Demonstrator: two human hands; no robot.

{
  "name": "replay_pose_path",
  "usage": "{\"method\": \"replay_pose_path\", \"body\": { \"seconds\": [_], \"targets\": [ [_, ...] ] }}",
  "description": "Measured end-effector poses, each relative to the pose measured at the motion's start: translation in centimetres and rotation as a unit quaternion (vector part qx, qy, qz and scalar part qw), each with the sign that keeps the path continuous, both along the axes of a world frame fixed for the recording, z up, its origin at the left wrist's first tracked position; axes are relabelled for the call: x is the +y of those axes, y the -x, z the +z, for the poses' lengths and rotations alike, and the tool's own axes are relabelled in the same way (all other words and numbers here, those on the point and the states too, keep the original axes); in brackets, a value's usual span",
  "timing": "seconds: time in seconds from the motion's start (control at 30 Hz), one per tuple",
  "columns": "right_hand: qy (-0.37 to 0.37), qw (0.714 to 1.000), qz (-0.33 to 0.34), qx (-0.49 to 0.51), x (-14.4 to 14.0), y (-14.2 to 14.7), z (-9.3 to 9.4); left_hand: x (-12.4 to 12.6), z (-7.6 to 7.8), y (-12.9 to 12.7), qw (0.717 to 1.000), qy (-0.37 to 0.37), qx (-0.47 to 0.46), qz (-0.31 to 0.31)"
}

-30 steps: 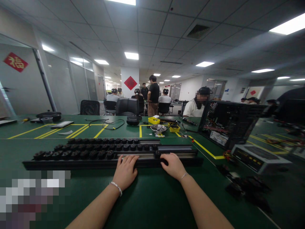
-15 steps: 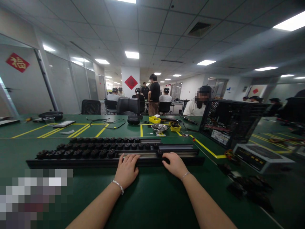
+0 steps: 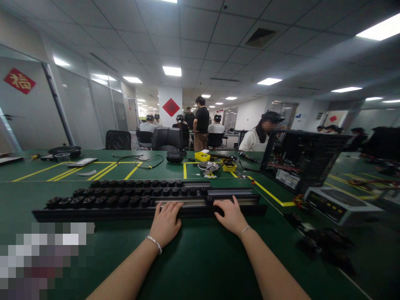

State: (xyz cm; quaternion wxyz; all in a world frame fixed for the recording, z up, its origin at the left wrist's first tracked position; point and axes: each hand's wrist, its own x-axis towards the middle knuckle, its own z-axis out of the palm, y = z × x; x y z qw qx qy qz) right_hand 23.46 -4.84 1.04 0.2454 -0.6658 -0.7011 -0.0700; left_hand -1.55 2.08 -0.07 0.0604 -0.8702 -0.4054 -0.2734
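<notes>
A long black rack [image 3: 93, 213] with rows of black round knobs [image 3: 103, 201] lies across the green table [image 3: 200, 258] in front of me. My left hand [image 3: 165, 223] rests flat on the rack's front rail near its middle, fingers spread. My right hand [image 3: 229, 216] lies on the same rail a little to the right, fingers curled over its edge beside a bare silver strip [image 3: 190, 203]. Both wrists wear thin bracelets. Neither hand lifts anything.
An open black computer case [image 3: 300, 160] stands at the right, a grey unit [image 3: 340, 204] before it, dark parts [image 3: 325, 246] nearer. Yellow trays [image 3: 201, 156] and a metal bowl [image 3: 208, 167] sit behind the rack. A seated person [image 3: 259, 135] and several others work farther back.
My hands stay on the rack's front rail; the right hand's fingers have shifted slightly. The seated person at the right has turned their head.
</notes>
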Motion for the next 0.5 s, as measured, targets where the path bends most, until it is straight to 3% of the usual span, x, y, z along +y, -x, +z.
{"method": "replay_pose_path", "body": {
  "seconds": [0.5],
  "targets": [
    [-0.034, 0.999, -0.004, -0.001, 0.04, -0.69, -1.07, 0.05, 0.13, 0.08, 1.0, 0.017, 0.006, -0.005]
  ]
}}
